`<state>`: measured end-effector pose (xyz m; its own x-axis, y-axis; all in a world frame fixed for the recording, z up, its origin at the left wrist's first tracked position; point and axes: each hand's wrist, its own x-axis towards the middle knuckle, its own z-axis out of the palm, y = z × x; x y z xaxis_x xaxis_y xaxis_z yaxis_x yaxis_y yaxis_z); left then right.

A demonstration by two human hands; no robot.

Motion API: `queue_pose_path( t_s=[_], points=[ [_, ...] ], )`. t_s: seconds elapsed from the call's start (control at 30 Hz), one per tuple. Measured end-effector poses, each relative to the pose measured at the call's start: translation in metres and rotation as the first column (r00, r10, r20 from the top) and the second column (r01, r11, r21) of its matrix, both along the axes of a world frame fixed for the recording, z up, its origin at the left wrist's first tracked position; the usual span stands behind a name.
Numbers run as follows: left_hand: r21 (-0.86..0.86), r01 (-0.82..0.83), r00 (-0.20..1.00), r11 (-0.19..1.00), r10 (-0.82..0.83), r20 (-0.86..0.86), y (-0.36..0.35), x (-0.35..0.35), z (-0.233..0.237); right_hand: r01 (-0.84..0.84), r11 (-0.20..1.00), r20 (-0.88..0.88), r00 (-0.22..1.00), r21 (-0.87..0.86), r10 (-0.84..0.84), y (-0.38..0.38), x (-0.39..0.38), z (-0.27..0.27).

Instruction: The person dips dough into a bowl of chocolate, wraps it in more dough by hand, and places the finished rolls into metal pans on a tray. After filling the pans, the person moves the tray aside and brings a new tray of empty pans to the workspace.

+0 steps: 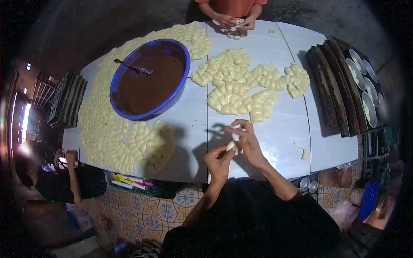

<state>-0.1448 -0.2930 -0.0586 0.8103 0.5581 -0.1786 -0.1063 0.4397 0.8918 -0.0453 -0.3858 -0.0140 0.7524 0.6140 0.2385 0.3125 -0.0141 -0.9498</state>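
Close to the table's near edge, my left hand (218,163) pinches a small pale piece of dough (231,145) between thumb and fingers. My right hand (251,144) is just right of it, fingers spread and apart. A small white patch shows between its fingers, too small to identify. Beyond both hands lie pale clusters of shaped dough pieces (229,98), set close together in rounded groups. To the left, a blue basin (186,81) holds a brown filling, with a dark-handled utensil (133,67) resting across it. A thin dough scrap (304,152) lies to the right.
Many more dough pieces (103,142) cover the table's left side. Dark stacked trays (331,86) and round metal tins (368,107) stand at the right. Across the table, a co-worker's hands (236,21) handle dough. Another person (71,180) sits at the left.
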Motion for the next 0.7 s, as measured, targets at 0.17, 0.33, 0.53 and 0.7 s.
queue_pose_path(
  t_s=[0.17,0.33,0.53,0.7],
  points=[
    [-0.83,0.342,0.922,0.442,0.014,0.387,0.019,0.009,0.007,-0.269,0.959,-0.178,0.943,0.092,0.282,0.015,0.008,-0.021],
    [-0.308,0.248,0.925,0.918,-0.13,0.357,0.122,0.085,0.047,-0.339,0.885,-0.464,0.758,0.321,0.458,0.011,0.033,-0.047],
    [0.859,0.214,0.826,0.466,0.383,-0.413,0.31,0.188,0.039,-0.178,0.898,-0.553,0.735,0.403,0.393,0.015,0.027,-0.066],
    [0.621,0.173,0.916,0.764,0.106,-0.387,0.291,0.197,0.084,-0.076,0.924,-0.67,0.667,0.376,0.327,0.011,0.027,-0.076]
  ],
)
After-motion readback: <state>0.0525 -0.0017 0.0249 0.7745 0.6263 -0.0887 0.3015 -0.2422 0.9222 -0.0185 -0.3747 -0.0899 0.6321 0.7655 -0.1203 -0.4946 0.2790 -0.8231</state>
